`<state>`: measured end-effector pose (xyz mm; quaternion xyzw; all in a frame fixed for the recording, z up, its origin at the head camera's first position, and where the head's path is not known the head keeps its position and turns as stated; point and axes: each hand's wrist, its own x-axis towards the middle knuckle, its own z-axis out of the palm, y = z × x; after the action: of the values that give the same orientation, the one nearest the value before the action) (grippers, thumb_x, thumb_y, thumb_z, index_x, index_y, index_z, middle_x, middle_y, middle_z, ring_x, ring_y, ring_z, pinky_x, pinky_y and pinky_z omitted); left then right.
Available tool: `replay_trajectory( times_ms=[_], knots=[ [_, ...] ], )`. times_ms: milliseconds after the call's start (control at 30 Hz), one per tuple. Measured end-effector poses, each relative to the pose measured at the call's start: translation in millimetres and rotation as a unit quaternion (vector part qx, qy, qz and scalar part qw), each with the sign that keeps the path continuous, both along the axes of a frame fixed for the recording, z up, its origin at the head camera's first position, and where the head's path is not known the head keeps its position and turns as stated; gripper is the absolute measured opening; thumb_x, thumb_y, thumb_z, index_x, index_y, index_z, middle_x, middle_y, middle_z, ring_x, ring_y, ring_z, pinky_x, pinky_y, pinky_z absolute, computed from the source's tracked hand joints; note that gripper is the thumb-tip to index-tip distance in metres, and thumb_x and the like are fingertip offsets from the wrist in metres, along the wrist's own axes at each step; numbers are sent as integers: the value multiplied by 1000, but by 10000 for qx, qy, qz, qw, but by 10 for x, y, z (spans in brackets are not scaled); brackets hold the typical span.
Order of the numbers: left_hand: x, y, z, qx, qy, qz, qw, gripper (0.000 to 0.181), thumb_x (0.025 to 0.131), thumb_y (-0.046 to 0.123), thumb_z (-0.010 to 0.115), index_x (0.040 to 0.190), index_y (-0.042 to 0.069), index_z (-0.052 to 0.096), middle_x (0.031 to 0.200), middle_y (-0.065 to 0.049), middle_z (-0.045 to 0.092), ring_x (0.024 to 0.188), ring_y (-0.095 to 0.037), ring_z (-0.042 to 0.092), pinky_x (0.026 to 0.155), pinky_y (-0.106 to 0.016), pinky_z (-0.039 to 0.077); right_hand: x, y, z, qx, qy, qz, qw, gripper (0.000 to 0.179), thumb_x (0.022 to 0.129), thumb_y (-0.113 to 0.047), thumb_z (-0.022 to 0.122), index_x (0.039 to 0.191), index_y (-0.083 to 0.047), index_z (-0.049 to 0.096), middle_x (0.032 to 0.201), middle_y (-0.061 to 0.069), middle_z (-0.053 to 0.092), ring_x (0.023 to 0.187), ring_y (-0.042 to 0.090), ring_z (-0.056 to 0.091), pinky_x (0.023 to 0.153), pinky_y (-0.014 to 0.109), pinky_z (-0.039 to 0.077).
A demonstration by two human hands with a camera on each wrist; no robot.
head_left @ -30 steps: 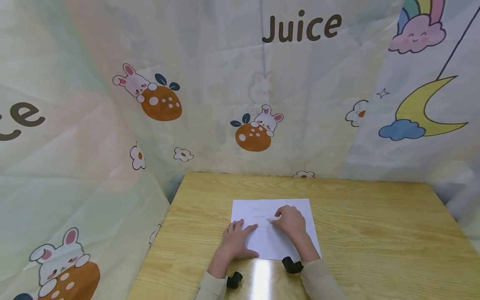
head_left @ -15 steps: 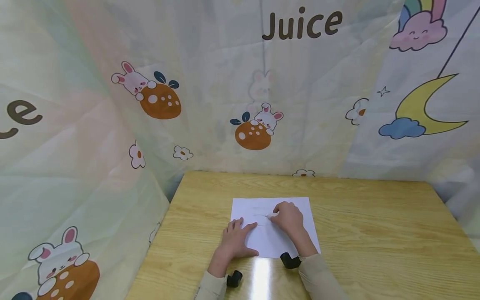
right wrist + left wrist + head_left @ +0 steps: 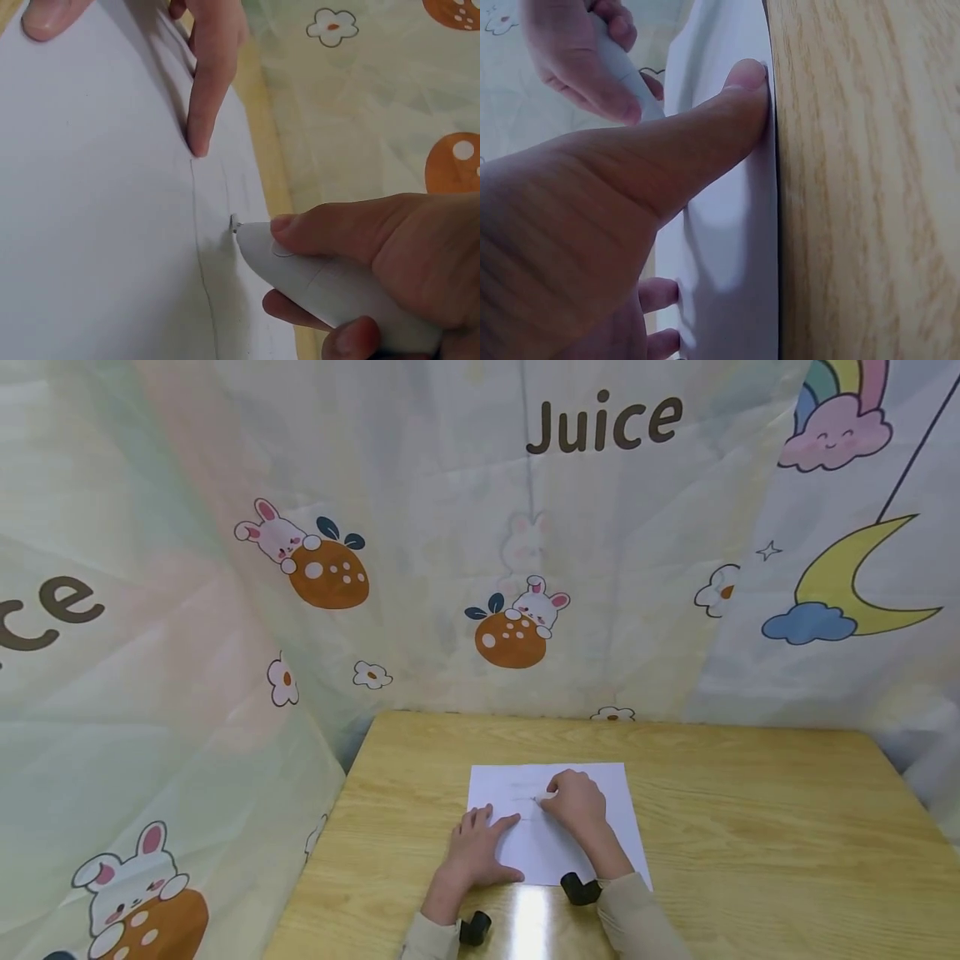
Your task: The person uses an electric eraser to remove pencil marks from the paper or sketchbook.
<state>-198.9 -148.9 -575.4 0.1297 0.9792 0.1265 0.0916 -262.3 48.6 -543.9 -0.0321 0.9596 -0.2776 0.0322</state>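
Clock set on the sheet in the head view, 12 at its far edge. Sheet (image 3: 551, 850) flat on table (image 3: 757, 827); more tabletop toward 3 than toward 9. Cloth backdrop (image 3: 442, 468) behind table at 12, continuing along the 9 side. Left hand (image 3: 478, 850) across sheet's edge at 8. Right hand (image 3: 577, 806) over sheet at 1, tool (image 3: 322, 286) within it, tip at about 11 from sheet centre. Long line (image 3: 201, 270) runs from left index fingertip toward 3; fainter line (image 3: 226, 184) lies on its 12 side, at tool tip.
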Motion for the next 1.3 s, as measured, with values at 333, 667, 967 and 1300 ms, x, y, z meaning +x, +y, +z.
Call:
replay_trajectory(
  times_ms=[333, 667, 967, 1300],
  knots=[
    [-26, -8, 10, 116, -28, -5, 9999, 88, 66, 62, 80, 143, 33, 49, 149, -20, 34, 134, -43, 29, 100, -62, 32, -10, 25, 3, -54, 44, -66, 10000, 19, 76, -24, 81, 86, -8, 76, 83, 6, 71, 63, 19, 61, 53, 38, 52],
    [-38, 9, 61, 36, -69, -51, 10000, 88, 67, 61, 80, 144, 31, 49, 149, -21, 33, 133, -44, 30, 101, -61, 31, 20, 39, 56, 52, -110, -33, 9999, 21, 76, -24, 82, 87, -8, 77, 84, 7, 71, 64, 19, 61, 54, 39, 52],
    [-15, 4, 6, 23, -150, 5, 9999, 88, 68, 63, 78, 144, 33, 47, 151, -18, 32, 135, -42, 28, 102, -61, 30, 7, 3, 31, 13, -1, 74, 10000, 21, 77, -25, 80, 87, -7, 76, 84, 7, 70, 64, 20, 61, 53, 39, 52],
    [-7, 12, 45, -39, -114, 11, 9999, 87, 69, 62, 78, 144, 32, 47, 150, -18, 33, 134, -41, 29, 102, -59, 31, -10, 5, 7, 28, 73, 82, 9999, 20, 77, -25, 80, 87, -7, 76, 83, 7, 71, 64, 20, 61, 52, 39, 51]
  ],
)
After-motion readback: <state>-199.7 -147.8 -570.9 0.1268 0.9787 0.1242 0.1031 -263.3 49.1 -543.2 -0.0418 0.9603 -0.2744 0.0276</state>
